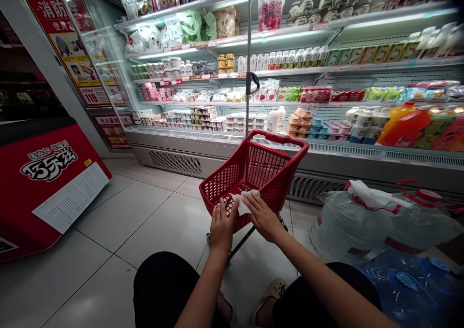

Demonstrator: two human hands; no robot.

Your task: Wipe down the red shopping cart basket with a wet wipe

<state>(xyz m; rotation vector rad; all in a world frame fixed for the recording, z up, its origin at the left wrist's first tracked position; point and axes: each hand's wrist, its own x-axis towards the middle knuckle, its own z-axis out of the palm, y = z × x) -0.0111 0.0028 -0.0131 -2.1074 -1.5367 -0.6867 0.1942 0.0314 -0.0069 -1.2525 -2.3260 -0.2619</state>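
A red plastic shopping cart (pixel 270 161) with lattice sides stands in front of me, its low front rim towards me. My right hand (pixel 267 219) presses a crumpled white tissue (pixel 244 204) against that rim, its fingers laid over the tissue. Just left of it, my left hand (pixel 222 226) rests at the same rim with fingers stretched out. The left thumb comes up to the tissue's edge; whether it grips the tissue I cannot tell.
Behind the cart runs an open refrigerated display (pixel 224 74) stocked with drinks and packaged food. A red freezer chest (pixel 47 168) stands at left. Bagged water bottles (pixel 351 226) and blue water jugs (pixel 409 289) crowd the right. My knees flank the cart's near end.
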